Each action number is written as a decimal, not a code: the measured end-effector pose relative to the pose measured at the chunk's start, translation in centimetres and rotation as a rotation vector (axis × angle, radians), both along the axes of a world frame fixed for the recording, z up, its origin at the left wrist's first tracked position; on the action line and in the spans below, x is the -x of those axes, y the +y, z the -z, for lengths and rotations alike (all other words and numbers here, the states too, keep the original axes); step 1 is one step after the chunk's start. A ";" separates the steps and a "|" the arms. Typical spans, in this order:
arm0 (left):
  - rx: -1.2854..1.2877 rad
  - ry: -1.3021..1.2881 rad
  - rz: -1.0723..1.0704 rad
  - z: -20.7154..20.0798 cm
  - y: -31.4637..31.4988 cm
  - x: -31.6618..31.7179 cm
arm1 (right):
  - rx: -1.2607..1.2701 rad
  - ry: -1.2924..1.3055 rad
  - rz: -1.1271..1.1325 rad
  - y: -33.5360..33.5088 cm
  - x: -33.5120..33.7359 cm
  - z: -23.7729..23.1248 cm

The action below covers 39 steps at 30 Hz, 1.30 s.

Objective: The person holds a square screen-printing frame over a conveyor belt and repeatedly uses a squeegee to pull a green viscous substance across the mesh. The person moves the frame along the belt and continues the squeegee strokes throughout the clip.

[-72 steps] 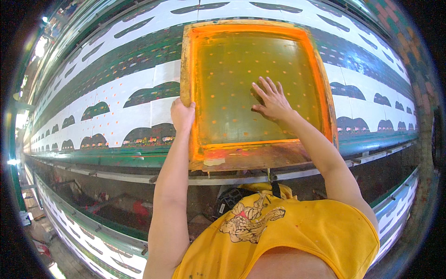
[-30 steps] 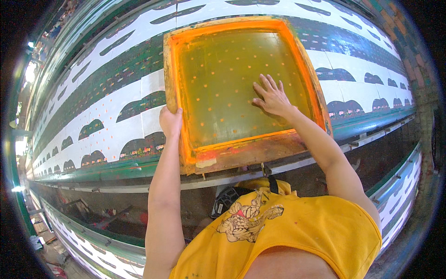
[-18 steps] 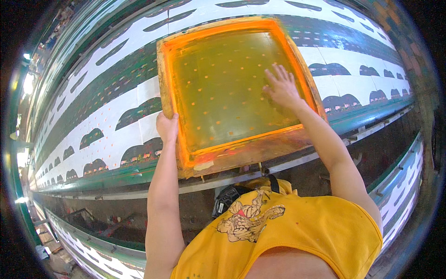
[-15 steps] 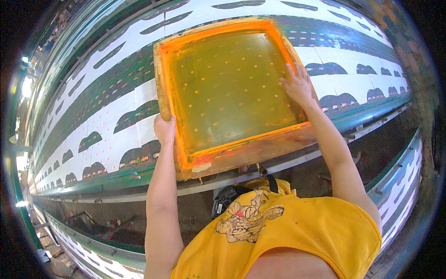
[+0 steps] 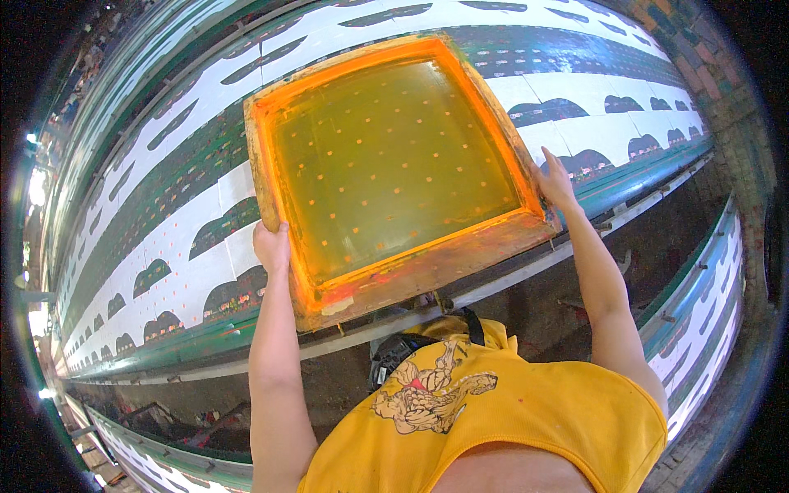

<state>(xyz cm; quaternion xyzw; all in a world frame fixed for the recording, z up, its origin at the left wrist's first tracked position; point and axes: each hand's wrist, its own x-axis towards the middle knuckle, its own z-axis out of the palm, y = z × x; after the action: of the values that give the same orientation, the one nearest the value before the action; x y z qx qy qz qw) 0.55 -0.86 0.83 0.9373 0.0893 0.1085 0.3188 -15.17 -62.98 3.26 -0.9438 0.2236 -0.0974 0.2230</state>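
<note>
several white sheets (image 5: 182, 289) with dark, humped shapes are running along a long table (image 5: 197, 338) with a green edge at nine o'clock, small orange dots speckling some of them. between seven and eight o'clock, part of a lower table (image 5: 197, 462) is showing near the rim of the view. farther in, the left hand (image 5: 272, 246) is gripping the framed screen (image 5: 394, 168) at its eight o'clock side, closing around the outer rail with the thumb lying over the top. the framed screen is filling the centre and reaching up toward twelve o'clock, lying over the long table and slanting so that its near left corner is sitting lower in view than its near right one. its olive mesh (image 5: 411, 185) is carrying rows of small orange spots, bright orange is coating the inner walls, and the wooden near rail (image 5: 427, 275) is jutting past the table's edge. toward six o'clock, a black pouch (image 5: 391, 358) is hanging just beside a yellow shirt (image 5: 526, 403) with a printed figure. the right hand (image 5: 557, 185) is standing between three and four o'clock of the screen, fingers extending upward along the outer edge; whether it is holding the frame i cannot tell. past it, more of the sheets are lying at two o'clock, and a brick-patterned floor (image 5: 699, 74) is curving along the far rim there.
</note>
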 end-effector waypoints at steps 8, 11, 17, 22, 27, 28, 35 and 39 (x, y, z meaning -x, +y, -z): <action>0.044 0.018 -0.001 0.1 0.2 0.4 | -0.045 0.028 0.067 -2.7 4.2 1.9; 0.047 0.003 -0.001 0.3 0.2 0.4 | -0.010 0.161 0.033 -2.7 5.4 0.2; 0.026 0.021 -0.011 0.8 0.4 0.2 | -0.107 -0.064 -0.209 8.2 3.1 -5.8; -0.046 -0.007 -0.050 1.6 1.0 0.0 | 0.091 0.028 -1.077 22.8 5.3 -10.0; -0.016 0.021 -0.027 0.3 -0.3 0.2 | 0.258 0.043 -0.988 24.7 5.4 -7.4; -0.032 0.013 -0.026 0.4 0.2 0.3 | 0.265 0.087 -0.954 25.3 4.8 -7.4; -0.007 0.044 -0.011 0.5 0.3 0.1 | 0.313 0.382 -0.840 26.8 0.7 -8.0; -0.030 0.059 -0.016 1.2 1.1 0.1 | 0.281 0.287 -0.833 26.9 0.3 -10.5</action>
<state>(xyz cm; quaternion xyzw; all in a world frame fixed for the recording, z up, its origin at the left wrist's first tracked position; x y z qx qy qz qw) 0.46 0.28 -0.40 0.9440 0.1044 0.0846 0.3013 -15.44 -36.11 13.74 -0.9782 -0.1614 0.1029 0.0801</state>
